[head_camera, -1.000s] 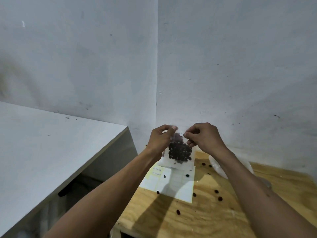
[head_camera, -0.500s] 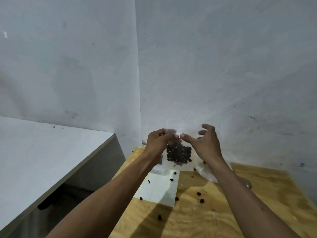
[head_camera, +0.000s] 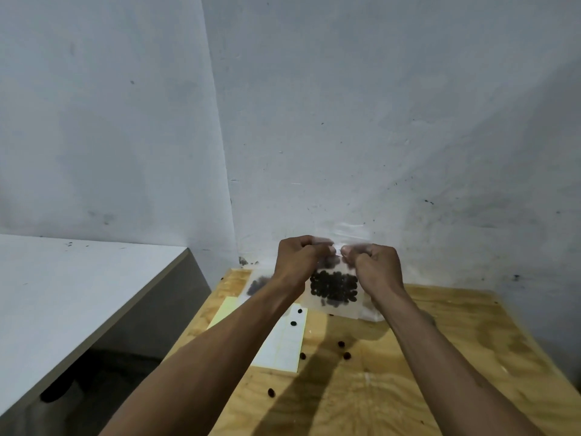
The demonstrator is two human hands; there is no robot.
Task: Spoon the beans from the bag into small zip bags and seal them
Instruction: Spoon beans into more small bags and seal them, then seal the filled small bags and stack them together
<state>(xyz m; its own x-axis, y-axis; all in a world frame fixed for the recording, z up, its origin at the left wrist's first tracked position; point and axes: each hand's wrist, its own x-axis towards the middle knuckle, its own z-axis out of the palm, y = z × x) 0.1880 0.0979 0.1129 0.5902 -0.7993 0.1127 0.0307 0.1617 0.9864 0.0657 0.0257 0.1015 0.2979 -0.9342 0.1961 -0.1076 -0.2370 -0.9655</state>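
A small clear zip bag [head_camera: 334, 289] holding dark beans hangs in the air over the far side of the wooden table [head_camera: 393, 382]. My left hand [head_camera: 300, 258] pinches its top edge on the left, and my right hand [head_camera: 372, 265] pinches the top edge on the right, fingertips nearly meeting. Both hands are blurred. Another clear bag with dark beans [head_camera: 258, 285] lies flat on the table to the left, partly hidden by my left forearm. No spoon is in view.
A white and yellow sheet [head_camera: 283, 344] lies on the table under my left arm. Several loose beans [head_camera: 342, 349] are scattered around it. Clear plastic [head_camera: 371, 313] shows behind my right wrist. A white table [head_camera: 63, 297] stands to the left. Grey walls close the corner.
My right hand, which had its fingers spread half a second ago, has closed on the bag's top edge again. The view has tilted down and the bag sits lower.
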